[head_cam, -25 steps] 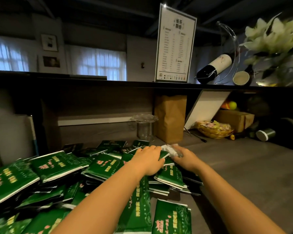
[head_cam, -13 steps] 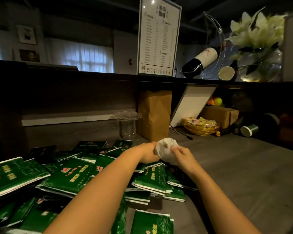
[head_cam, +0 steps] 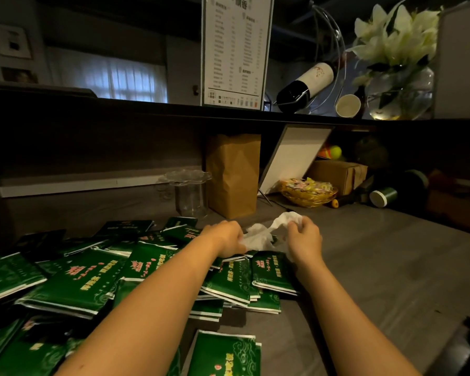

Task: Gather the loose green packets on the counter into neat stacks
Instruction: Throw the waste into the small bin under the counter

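Note:
Several green packets (head_cam: 73,280) with pink and yellow print lie in a loose heap over the left and middle of the grey counter (head_cam: 377,267). A low pile of them (head_cam: 269,272) sits under my wrists, and one packet (head_cam: 225,354) lies apart near the front edge. Above the heap, my left hand (head_cam: 225,238) and my right hand (head_cam: 303,237) each pinch one end of a crumpled white tissue (head_cam: 263,234), which is pulled out between them.
At the back stand a clear glass holder (head_cam: 187,191), a brown paper bag (head_cam: 232,175), a leaning white board (head_cam: 293,156), a gold basket of sweets (head_cam: 308,191), a cardboard box (head_cam: 339,175) and a green tin (head_cam: 383,196). The shelf above carries a menu stand (head_cam: 236,50), bottle and flowers.
The white tissue was a small wad at my fingertips, then a ball between both hands. Now my hands have drawn apart and it is stretched out. The view has shifted right.

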